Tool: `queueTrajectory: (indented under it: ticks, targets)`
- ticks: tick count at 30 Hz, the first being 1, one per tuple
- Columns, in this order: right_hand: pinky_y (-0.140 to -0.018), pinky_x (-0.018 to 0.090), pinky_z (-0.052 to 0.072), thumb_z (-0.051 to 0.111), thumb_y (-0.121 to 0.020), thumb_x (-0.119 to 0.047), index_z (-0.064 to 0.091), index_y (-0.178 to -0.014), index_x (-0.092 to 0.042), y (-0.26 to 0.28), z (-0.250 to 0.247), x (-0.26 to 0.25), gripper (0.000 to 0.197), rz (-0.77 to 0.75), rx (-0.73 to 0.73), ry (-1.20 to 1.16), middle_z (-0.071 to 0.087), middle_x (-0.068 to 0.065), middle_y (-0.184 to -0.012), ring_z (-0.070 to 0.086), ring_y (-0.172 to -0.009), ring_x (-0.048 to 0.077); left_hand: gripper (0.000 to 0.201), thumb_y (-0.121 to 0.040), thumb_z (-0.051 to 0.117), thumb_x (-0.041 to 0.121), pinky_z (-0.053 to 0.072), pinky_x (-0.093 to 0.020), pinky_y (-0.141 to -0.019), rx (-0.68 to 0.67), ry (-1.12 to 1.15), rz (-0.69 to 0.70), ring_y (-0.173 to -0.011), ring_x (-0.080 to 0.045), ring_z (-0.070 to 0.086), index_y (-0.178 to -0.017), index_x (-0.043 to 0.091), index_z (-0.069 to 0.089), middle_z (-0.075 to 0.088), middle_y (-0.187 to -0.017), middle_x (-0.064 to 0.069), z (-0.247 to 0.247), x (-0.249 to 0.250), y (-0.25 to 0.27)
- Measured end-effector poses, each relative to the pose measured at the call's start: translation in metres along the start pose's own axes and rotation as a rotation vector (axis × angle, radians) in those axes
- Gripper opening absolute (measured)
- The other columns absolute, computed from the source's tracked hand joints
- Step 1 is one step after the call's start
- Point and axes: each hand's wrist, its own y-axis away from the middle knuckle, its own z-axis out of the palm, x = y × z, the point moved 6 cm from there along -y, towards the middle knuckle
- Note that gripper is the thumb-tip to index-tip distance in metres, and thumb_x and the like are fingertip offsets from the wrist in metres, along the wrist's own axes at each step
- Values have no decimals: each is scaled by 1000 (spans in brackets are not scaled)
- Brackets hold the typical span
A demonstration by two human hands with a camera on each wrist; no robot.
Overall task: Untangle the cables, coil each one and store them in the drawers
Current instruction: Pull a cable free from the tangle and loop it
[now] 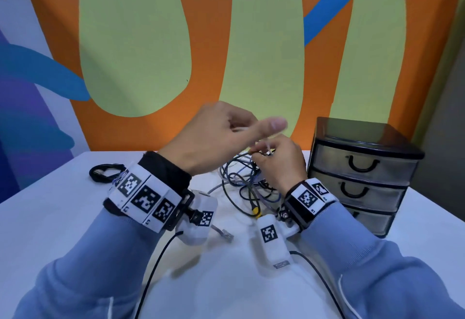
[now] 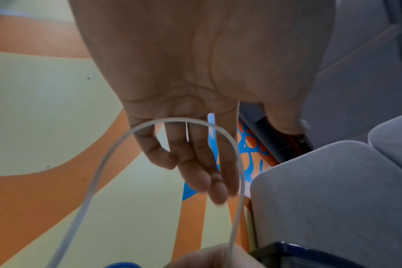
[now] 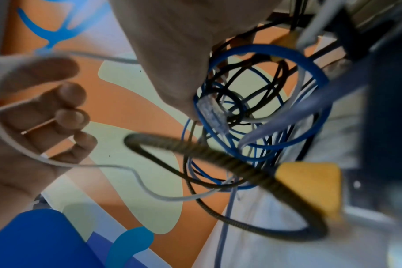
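Wall (image 1: pixel 156 42): orange, pale green shapes, blue stripes. Table (image 1: pixel 50 218): white. Drawer unit (image 1: pixel 362 175): black frame, smoky translucent drawers, black handles. Cable tangle (image 1: pixel 247 180): blue, black, grey-white strands; one yellow plug (image 1: pixel 256 210). Coiled cable (image 1: pixel 104 172): black. Sleeves (image 1: pixel 83 268): light blue. Wristbands (image 1: pixel 146 198): white, black square markers.

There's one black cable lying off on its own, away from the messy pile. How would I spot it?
Start at the white table and look to its far left corner, well away from the drawer unit on the right. There lies the black cable, left of the left hand. Unlike the tangled pile of blue, grey and black cables in the middle, it is already coiled into a small neat loop and lies alone.
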Motion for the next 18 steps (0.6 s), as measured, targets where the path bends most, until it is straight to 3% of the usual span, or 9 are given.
queueTrajectory:
  ticks: [2,4,6,9,12,14,15,18]
  targets:
    - [-61,35,48,69,-86,-26,58,-64,-27,0,3,-3,25,-10,-42,33,60,-1,-78,59,-75,29,50,-91,68,66,29,-30,-52,-117,-87,35,-53,-15,41,-74,20,78,56,-58,-7,13,4,2]
    - [-79,44,51,72,-87,-22,51,-62,-37,4,3,-9,35,-64,-57,-18,56,-7,-83,60,-91,30,36,-97,73,47,25,-30,-51,-101,-109,49,-52,-11,34,-71,21,76,48,-52,0,14,1,0]
    - [-98,53,47,73,-85,-17,62,-74,-47,9,2,-13,34,-116,-50,-99,62,-17,-97,60,-108,22,32,-101,69,37,27,-27,-53,43,41,24,-54,-7,36,-75,19,74,46,-53,9,2,-11,-5]
    - [-106,57,43,69,-86,-17,69,-85,-54,11,5,-9,37,-98,-46,-186,66,-28,-108,60,-113,11,34,-107,57,22,25,-24,-50,444,505,-93,-49,-6,31,-74,15,62,37,-54,2,-36,-42,-5]
    - [-96,50,52,64,-89,-13,72,-91,-51,6,5,-1,39,-62,-50,-203,69,-19,-115,66,-99,22,36,-112,51,29,18,-25,-48,788,894,-126,-50,-11,19,-78,17,56,28,-55,5,-68,-73,11]
    - [-72,40,57,59,-92,-3,73,-101,-44,3,4,5,44,-42,-47,-210,68,-10,-122,64,-77,30,36,-113,46,35,19,-27,-51,907,1028,-148,-51,-13,20,-83,17,54,29,-58,4,-79,-89,19]
    - [-60,37,52,56,-93,0,74,-106,-41,2,3,8,46,-31,-43,-218,69,-7,-124,60,-67,32,36,-114,44,36,20,-28,-51,950,1053,-160,-51,-13,21,-84,16,54,30,-59,4,-84,-96,22]
    - [-51,42,47,55,-93,2,77,-104,-34,1,-1,11,44,-24,-21,-217,71,-5,-124,56,-58,32,34,-111,50,29,21,-29,-50,993,917,-259,-49,-13,24,-80,15,59,32,-58,3,-88,-109,27]
